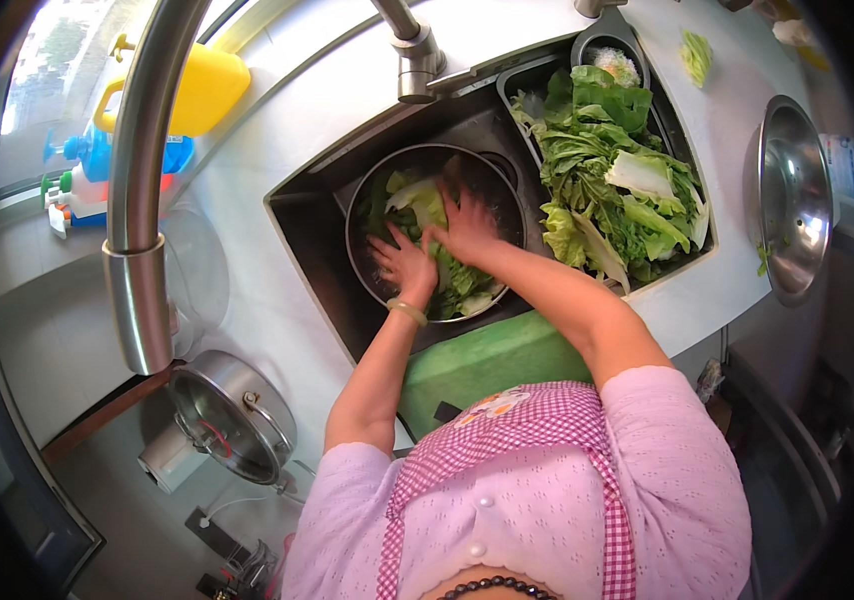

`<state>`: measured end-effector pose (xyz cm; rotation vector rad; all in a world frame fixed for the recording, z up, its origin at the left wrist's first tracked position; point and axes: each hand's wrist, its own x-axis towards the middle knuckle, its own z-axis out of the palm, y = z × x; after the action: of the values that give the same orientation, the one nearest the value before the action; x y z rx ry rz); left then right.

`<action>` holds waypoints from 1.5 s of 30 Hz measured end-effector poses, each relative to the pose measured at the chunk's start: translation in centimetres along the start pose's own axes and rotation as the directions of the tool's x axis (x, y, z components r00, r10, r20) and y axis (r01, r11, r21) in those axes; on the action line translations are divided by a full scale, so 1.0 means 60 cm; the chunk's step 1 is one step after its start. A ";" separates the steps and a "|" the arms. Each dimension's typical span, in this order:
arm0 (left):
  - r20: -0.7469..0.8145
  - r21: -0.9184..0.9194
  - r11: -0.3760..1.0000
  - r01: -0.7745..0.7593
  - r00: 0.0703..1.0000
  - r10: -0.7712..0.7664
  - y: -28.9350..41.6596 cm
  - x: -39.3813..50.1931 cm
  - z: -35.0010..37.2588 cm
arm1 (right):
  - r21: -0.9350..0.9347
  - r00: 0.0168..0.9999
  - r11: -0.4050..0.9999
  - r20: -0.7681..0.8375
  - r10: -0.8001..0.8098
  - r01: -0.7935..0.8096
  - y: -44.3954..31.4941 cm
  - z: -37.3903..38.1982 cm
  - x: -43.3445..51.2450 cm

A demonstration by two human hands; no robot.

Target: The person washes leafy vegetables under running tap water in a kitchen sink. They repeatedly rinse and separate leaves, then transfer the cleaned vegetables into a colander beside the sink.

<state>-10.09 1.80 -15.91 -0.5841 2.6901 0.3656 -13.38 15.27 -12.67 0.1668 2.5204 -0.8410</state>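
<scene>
A round metal basin (355,259) stands in the dark sink (299,217), with leafy green vegetables (464,283) in it. My left hand (403,262), fingers spread, is in the basin on the leaves' left side. On their right side is my right hand (469,225), its fingers apart and slightly blurred; the thumbs are close together. Neither hand plainly grips a leaf. Right of the basin, a large heap of loose green leaves (607,180) with pale stalks fills a dark rectangular tray or basket (505,94), whose lower part is hidden.
A metal faucet (417,71) rises behind the sink. On the right of the counter (742,67) lie a steel bowl (794,202) and a loose leaf (695,58). At left are a yellow jug (209,90), pump bottles, a large metal pipe (149,150) and a steel pot (247,412).
</scene>
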 end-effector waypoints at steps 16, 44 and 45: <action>0.461 -0.813 0.355 0.461 0.883 -0.091 -0.014 0.043 -0.072 | 0.208 0.960 0.940 0.126 0.249 -0.271 0.011 -0.025 0.028; 0.225 -0.958 -0.105 0.267 0.927 0.299 0.022 -0.111 -0.308 | 0.457 0.961 0.867 0.083 -0.262 0.197 -0.142 -0.199 -0.019; 0.244 -0.969 0.025 0.247 0.930 0.275 0.018 -0.102 -0.284 | 0.415 0.973 0.900 0.117 -0.198 0.133 -0.121 -0.176 0.002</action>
<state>-10.32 -0.60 2.07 -0.6739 1.5342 2.2743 -19.55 15.70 -1.49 0.0160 2.2075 -1.3874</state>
